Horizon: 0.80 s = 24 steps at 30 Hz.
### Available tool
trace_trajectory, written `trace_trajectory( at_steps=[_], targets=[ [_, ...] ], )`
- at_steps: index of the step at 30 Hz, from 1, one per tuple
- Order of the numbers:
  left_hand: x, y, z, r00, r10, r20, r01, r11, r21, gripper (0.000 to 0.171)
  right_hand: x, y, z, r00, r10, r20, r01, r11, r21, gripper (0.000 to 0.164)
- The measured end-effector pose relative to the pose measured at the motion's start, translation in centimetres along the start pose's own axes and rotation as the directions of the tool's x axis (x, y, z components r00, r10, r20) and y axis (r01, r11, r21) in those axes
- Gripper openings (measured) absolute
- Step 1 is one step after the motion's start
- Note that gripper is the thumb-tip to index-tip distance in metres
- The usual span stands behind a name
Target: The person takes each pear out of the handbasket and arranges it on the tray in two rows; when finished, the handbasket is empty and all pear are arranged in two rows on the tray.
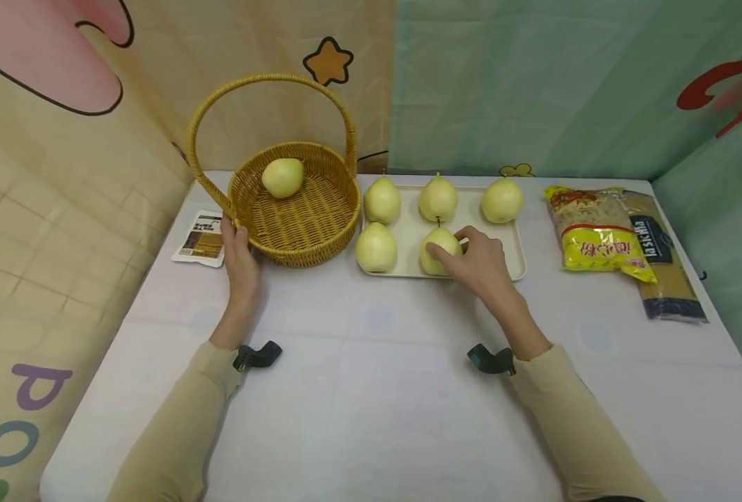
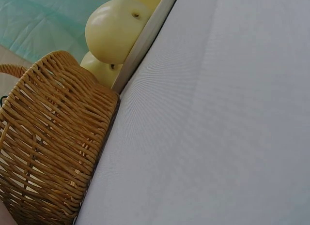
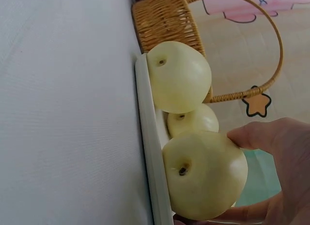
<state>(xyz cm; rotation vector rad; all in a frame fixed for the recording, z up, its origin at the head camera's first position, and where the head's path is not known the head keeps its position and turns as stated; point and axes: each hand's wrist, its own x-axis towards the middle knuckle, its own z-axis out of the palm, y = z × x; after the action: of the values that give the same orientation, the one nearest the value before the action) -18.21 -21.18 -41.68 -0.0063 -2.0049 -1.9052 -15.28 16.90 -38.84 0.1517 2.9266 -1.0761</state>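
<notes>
My right hand (image 1: 484,263) grips a pale yellow-green pear (image 1: 438,252) at the front of the white tray (image 1: 517,261). The right wrist view has the thumb on one side of that pear (image 3: 206,176) and fingers on the other. Other pears, such as one at the front left (image 1: 376,248), stand in the tray. At the left, my left hand (image 1: 242,268) touches the side of a wicker basket (image 1: 305,244) with its fingers straight. One pear (image 1: 283,177) lies inside the basket. Only a sliver of the left hand shows in the left wrist view.
A small white-and-brown packet (image 1: 201,240) lies left of the basket. To the right of the tray are a yellow food bag (image 1: 599,233) and a dark-labelled pasta pack (image 1: 666,258). Curtains (image 1: 534,84) hang behind the white table (image 1: 371,397). The basket's tall handle (image 1: 273,77) arches up.
</notes>
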Motion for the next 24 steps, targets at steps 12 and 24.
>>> trace_trajectory(
  at_steps=[12, 24],
  targets=[
    [-0.1, 0.2, -0.3, 1.000, -0.022, -0.019, 0.022, 1.000, 0.018, 0.062, 0.3, -0.2, 1.7, 0.997, -0.009, -0.082, 0.019, 0.992, 0.126, 0.079],
    [0.0, -0.1, 0.0, 1.000, -0.018, -0.008, 0.018, 1.000, 0.007, 0.063, 1.2, 1.0, 1.6, 0.995, -0.019, 0.099, -0.016, 0.941, 0.339, 0.077]
  ],
)
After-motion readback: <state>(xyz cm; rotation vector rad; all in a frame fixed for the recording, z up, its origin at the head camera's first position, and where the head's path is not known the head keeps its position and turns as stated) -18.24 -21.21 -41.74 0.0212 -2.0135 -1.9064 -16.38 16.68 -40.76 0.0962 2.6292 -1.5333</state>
